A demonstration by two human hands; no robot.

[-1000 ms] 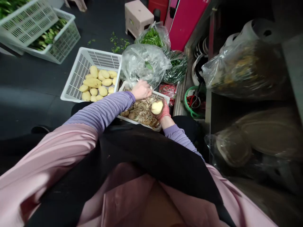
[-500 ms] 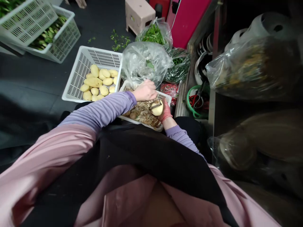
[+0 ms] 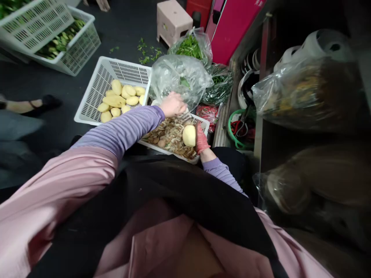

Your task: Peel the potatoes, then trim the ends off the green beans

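My left hand (image 3: 174, 104) is closed round the handle of a peeler (image 3: 187, 117), which is blurred and partly hidden by the fingers. My right hand (image 3: 202, 139), in a reddish glove, grips a peeled potato (image 3: 189, 136) from its right side. The peeler is up and to the left of the potato, a little apart from it. Both hands are over a white basket (image 3: 205, 122) of brown peelings (image 3: 174, 136), with a few unpeeled potatoes (image 3: 161, 143) among them. To the left, a larger white basket (image 3: 87, 94) holds several peeled potatoes (image 3: 114, 101).
Clear plastic bags (image 3: 181, 77) of greens crowd the far side of the peelings basket. On the right, a shelf post (image 3: 259, 116) rises beside a green basket (image 3: 237, 143) with scissors. A stool (image 3: 174, 21) and stacked vegetable crates (image 3: 78, 50) stand farther off. Another person's foot (image 3: 49, 103) shows at left.
My left hand has drawn the peeler off the potato, up and to the left. The potato has turned in my right hand. Another person's foot and leg have come into view at left.
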